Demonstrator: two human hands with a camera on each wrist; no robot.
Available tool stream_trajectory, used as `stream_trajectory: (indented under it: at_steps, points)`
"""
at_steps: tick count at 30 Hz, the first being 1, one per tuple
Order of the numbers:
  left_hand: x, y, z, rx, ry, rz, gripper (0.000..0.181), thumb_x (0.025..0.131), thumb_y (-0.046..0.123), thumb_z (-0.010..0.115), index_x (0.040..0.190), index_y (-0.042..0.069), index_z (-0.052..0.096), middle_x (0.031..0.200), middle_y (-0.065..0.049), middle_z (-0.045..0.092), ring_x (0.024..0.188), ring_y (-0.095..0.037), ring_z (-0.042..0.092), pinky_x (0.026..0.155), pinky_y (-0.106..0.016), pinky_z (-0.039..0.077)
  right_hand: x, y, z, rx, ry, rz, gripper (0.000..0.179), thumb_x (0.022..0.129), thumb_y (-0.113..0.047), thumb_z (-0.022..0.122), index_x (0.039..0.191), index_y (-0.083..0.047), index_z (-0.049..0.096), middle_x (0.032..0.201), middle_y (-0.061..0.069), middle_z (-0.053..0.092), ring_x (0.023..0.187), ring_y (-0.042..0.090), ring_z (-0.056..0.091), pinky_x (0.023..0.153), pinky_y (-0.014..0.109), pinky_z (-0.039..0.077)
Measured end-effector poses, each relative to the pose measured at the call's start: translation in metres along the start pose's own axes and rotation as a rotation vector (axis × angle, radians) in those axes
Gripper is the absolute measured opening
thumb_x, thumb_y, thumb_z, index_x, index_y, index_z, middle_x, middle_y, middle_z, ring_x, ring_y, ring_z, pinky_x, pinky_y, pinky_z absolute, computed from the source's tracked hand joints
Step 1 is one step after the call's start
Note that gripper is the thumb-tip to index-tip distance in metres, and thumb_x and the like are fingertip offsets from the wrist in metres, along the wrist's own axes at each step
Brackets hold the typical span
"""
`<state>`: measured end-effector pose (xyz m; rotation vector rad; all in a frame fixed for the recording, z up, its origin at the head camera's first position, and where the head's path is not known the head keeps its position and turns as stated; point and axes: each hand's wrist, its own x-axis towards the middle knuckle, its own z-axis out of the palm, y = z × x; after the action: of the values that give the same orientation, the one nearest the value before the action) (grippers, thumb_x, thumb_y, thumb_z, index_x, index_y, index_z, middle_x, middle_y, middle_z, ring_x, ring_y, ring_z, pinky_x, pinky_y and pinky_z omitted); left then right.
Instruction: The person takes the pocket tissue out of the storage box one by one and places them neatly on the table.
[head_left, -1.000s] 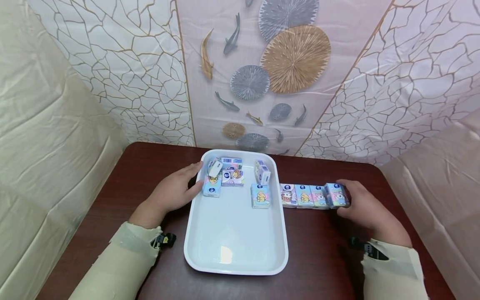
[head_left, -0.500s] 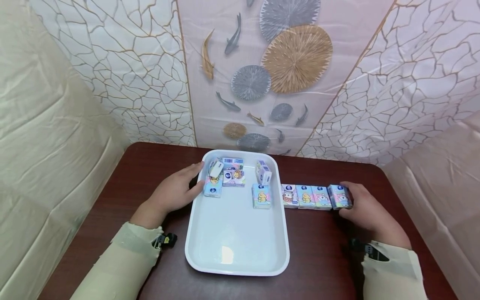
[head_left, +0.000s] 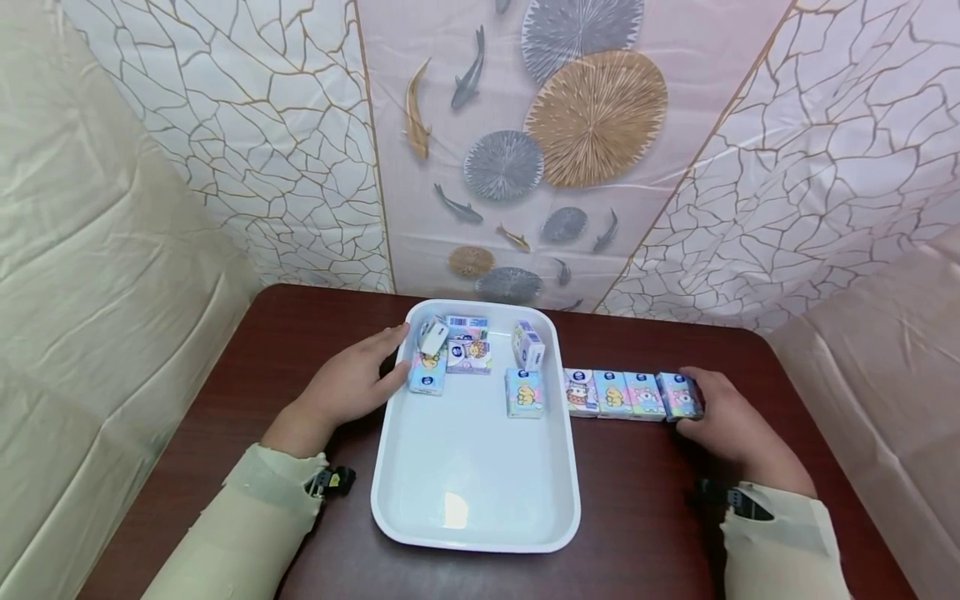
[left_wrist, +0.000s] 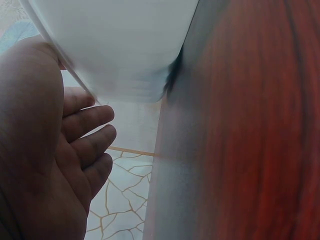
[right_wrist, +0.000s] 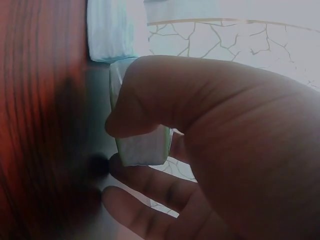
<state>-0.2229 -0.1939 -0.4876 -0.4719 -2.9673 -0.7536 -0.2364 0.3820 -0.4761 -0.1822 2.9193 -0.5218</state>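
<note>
At the right end of a row of small pastel tissue packs (head_left: 614,394), my right hand (head_left: 731,425) pinches one more tissue pack (head_left: 678,396) between thumb and fingers. In the right wrist view the thumb lies across this pack (right_wrist: 142,147), and its end touches or nearly touches the neighbouring pack (right_wrist: 114,30). My left hand (head_left: 345,383) rests against the left rim of a white tray (head_left: 378,467). In the left wrist view the fingers (left_wrist: 92,122) extend loosely beside the tray's outer wall (left_wrist: 125,50).
Several tissue packs lie heaped at the tray's back left, including a tilted one (head_left: 433,337). One pack (head_left: 528,345) stands on edge at the back right, with a flat pack (head_left: 523,392) before it. A dark red table (head_left: 630,500) meets patterned wall fabric (head_left: 300,167).
The pack in my right hand has come off the neighbouring pack's edge, shifting slightly right and down to lie beside the row's end. My left hand stays at the tray rim.
</note>
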Motion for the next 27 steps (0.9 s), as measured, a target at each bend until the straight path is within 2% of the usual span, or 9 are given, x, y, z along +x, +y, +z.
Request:
stream_trajectory:
  at_steps: [19, 27]
  points:
    - [0.0, 0.001, -0.001, 0.007, -0.006, -0.006, 0.074, 0.106, 0.053, 0.054, 0.168, 0.023, 0.028, 0.17, -0.008, 0.038, 0.158, -0.028, 0.037, 0.123, -0.054, 0.038, 0.007, 0.003, 0.011, -0.003, -0.012, 0.0, 0.091, 0.086, -0.017, 0.079, 0.159, 0.007, 0.03, 0.156, 0.038, 0.033, 0.132, 0.052, 0.044, 0.11, 0.074, 0.039]
    - [0.0, 0.001, -0.001, 0.006, -0.002, 0.0, 0.074, 0.105, 0.052, 0.054, 0.168, 0.022, 0.029, 0.17, -0.008, 0.038, 0.157, -0.029, 0.038, 0.123, -0.055, 0.039, 0.007, 0.002, 0.012, 0.016, -0.032, 0.011, 0.096, 0.086, -0.021, 0.081, 0.162, 0.003, 0.027, 0.159, 0.038, 0.03, 0.135, 0.052, 0.041, 0.111, 0.075, 0.037]
